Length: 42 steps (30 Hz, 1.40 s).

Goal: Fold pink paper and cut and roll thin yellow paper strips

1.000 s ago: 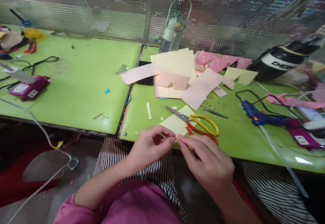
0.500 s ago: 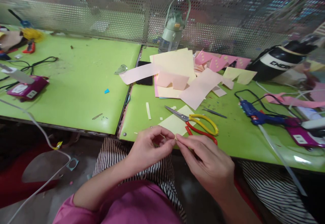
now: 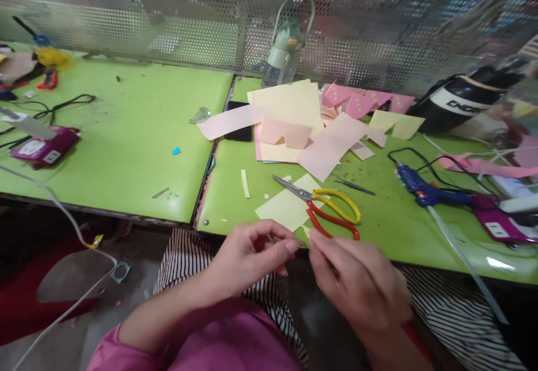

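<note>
My left hand [image 3: 256, 256] is just off the table's front edge, its thumb and forefinger pinched together; what lies between them is too small to make out. To its right, my right hand [image 3: 357, 281] pinches a small pale yellow paper piece [image 3: 306, 231] at its fingertips. A gap separates the two hands. Just beyond them lie open scissors [image 3: 311, 195] with one yellow and one red handle, partly over a pale yellow sheet [image 3: 279, 209]. Tweezers [image 3: 355, 186] rest to the right of the scissors.
Behind are pale yellow sheets [image 3: 290, 99], pink paper [image 3: 332, 147], a black phone [image 3: 239, 130] and a green bottle [image 3: 283, 51]. At right lie a blue glue gun [image 3: 432, 193] with its cable and a black bottle [image 3: 462, 102]. A purple power block [image 3: 48, 148] is at left.
My hands have parted and moved slightly nearer to me, the right one also shifting rightward. A pale yellow piece now shows at my right fingertips.
</note>
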Each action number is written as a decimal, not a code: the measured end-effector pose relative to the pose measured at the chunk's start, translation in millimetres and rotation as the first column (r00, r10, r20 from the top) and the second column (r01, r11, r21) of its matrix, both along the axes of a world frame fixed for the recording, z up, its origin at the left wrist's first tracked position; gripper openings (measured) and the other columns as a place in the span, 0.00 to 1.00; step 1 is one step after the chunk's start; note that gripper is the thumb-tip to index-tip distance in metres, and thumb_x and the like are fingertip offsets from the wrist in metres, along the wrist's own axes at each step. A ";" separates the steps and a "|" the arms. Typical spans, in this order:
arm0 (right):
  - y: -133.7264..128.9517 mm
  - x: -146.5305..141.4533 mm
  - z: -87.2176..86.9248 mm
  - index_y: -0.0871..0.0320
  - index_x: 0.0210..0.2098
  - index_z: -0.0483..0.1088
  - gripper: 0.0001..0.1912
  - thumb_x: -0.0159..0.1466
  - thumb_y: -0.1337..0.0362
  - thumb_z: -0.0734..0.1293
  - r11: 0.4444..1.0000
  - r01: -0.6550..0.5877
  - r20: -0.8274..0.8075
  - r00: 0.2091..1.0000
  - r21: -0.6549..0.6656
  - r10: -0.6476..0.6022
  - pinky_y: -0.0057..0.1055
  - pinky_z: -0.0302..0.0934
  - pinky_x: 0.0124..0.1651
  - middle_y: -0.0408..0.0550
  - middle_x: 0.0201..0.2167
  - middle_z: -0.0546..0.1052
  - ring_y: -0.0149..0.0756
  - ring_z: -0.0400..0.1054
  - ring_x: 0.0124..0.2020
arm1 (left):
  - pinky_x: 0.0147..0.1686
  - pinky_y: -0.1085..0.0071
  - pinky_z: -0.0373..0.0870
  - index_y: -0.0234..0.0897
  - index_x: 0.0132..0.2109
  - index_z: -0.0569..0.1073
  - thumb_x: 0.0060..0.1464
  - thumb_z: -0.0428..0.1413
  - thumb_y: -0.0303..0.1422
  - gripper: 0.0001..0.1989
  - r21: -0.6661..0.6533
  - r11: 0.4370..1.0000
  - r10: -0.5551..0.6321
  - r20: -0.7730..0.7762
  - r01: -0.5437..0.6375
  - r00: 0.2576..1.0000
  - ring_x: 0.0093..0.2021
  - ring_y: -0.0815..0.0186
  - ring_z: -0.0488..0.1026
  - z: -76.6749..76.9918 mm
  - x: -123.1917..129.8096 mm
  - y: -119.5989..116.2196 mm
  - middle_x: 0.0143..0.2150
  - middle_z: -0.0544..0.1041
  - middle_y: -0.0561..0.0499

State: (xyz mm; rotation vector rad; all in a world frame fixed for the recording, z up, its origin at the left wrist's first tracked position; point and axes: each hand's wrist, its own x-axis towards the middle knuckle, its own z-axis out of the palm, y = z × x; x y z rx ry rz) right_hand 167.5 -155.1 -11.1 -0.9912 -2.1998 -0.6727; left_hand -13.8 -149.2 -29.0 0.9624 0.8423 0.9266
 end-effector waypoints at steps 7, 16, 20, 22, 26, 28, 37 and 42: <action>1.9 7.3 -9.3 0.63 0.45 0.74 0.14 0.59 0.71 0.71 0.985 -0.171 0.117 0.979 0.020 0.167 0.33 0.63 0.33 0.47 0.30 0.76 0.33 0.68 0.27 | 0.17 0.83 0.60 0.33 0.34 0.74 0.53 0.61 0.37 0.10 -0.120 0.993 -0.001 0.085 0.011 0.996 0.18 0.78 0.69 1.7 -2.9 4.8 0.26 0.76 0.54; 5.0 -0.3 -4.6 0.56 0.43 0.73 0.12 0.60 0.72 0.69 0.969 -0.178 -0.132 0.979 -0.173 0.156 0.31 0.64 0.33 0.45 0.30 0.77 0.33 0.70 0.28 | 0.16 0.81 0.56 0.33 0.32 0.72 0.55 0.59 0.40 0.13 -0.108 0.992 -0.053 0.073 0.061 0.996 0.17 0.78 0.67 0.1 -3.8 7.9 0.26 0.74 0.54; 3.2 -11.0 1.6 0.52 0.35 0.73 0.05 0.63 0.69 0.66 0.812 -0.255 -0.574 0.810 -0.526 -0.117 0.29 0.62 0.27 0.43 0.27 0.73 0.33 0.68 0.27 | 0.22 0.80 0.61 0.39 0.48 0.72 0.52 0.62 0.33 0.16 -0.008 1.000 0.003 0.033 -0.003 0.999 0.23 0.79 0.67 0.3 -3.2 5.6 0.38 0.73 0.54; 3.9 -14.1 2.7 0.53 0.31 0.73 0.04 0.62 0.65 0.67 0.725 -0.316 -0.653 0.719 -0.612 -0.237 0.28 0.60 0.24 0.43 0.25 0.72 0.32 0.66 0.25 | 0.23 0.80 0.61 0.39 0.49 0.72 0.50 0.63 0.32 0.18 0.040 0.999 0.017 0.009 -0.017 1.000 0.23 0.80 0.65 -1.4 -2.4 4.9 0.39 0.73 0.54; 6.1 -14.5 -0.6 0.53 0.30 0.73 0.05 0.61 0.60 0.68 0.550 -0.465 -0.704 0.599 -0.694 -0.382 0.24 0.61 0.26 0.41 0.25 0.73 0.29 0.66 0.25 | 0.21 0.79 0.61 0.34 0.35 0.73 0.53 0.60 0.37 0.10 0.032 0.999 0.008 -0.084 -0.005 0.996 0.20 0.77 0.64 -4.9 -0.9 6.0 0.22 0.70 0.57; 6.5 -13.3 -3.3 0.52 0.33 0.74 0.06 0.61 0.58 0.68 0.474 -0.518 -0.701 0.563 -0.712 -0.438 0.23 0.63 0.27 0.40 0.26 0.73 0.28 0.67 0.26 | 0.20 0.79 0.61 0.34 0.34 0.73 0.54 0.60 0.37 0.09 0.017 1.000 0.013 -0.114 -0.011 0.993 0.19 0.76 0.65 -5.3 -0.9 7.3 0.20 0.69 0.58; 12.1 -7.1 -8.0 0.55 0.30 0.73 0.08 0.60 0.57 0.69 0.480 -0.474 -0.659 0.658 -0.738 -0.364 0.24 0.61 0.24 0.43 0.25 0.73 0.29 0.65 0.24 | 0.19 0.79 0.59 0.33 0.34 0.74 0.53 0.60 0.37 0.10 0.082 0.996 0.045 -0.193 -0.029 0.980 0.19 0.76 0.65 -8.5 -0.4 6.8 0.20 0.70 0.56; 11.7 -7.3 -8.2 0.55 0.29 0.73 0.08 0.60 0.57 0.70 0.476 -0.496 -0.682 0.607 -0.726 -0.408 0.24 0.62 0.26 0.42 0.24 0.72 0.29 0.64 0.24 | 0.20 0.78 0.60 0.33 0.33 0.74 0.54 0.60 0.38 0.10 0.175 0.983 0.097 -0.249 -0.054 0.964 0.20 0.75 0.64 -10.2 -1.6 6.2 0.23 0.72 0.54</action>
